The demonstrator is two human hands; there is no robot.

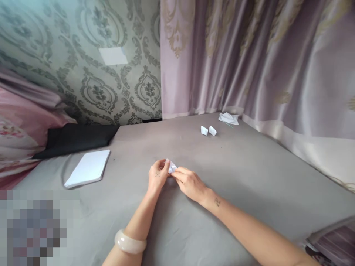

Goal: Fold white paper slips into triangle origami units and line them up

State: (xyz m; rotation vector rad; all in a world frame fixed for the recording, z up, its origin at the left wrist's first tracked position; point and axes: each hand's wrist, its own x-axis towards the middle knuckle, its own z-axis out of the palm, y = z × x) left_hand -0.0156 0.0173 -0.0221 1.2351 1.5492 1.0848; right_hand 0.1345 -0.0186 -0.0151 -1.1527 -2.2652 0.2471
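Observation:
Between my two hands, above the middle of the grey sheet, is a small folded white paper piece [171,167]. My left hand [158,175] grips its left side, thumb on the near face and the other fingers partly hidden behind it. The fingertips of my right hand [189,182] pinch its lower right edge. Farther off to the right, two small folded paper pieces [204,130] stand side by side, slightly apart. A stack of white paper [89,168] lies flat to the left of my hands.
Crumpled white paper [229,118] lies at the far right corner by the curtain [191,74], with a thin greenish stick [229,125] beside it. A black folded cloth [80,138] and pink bedding [24,122] are at the left. The patterned wall [111,88] bounds the back.

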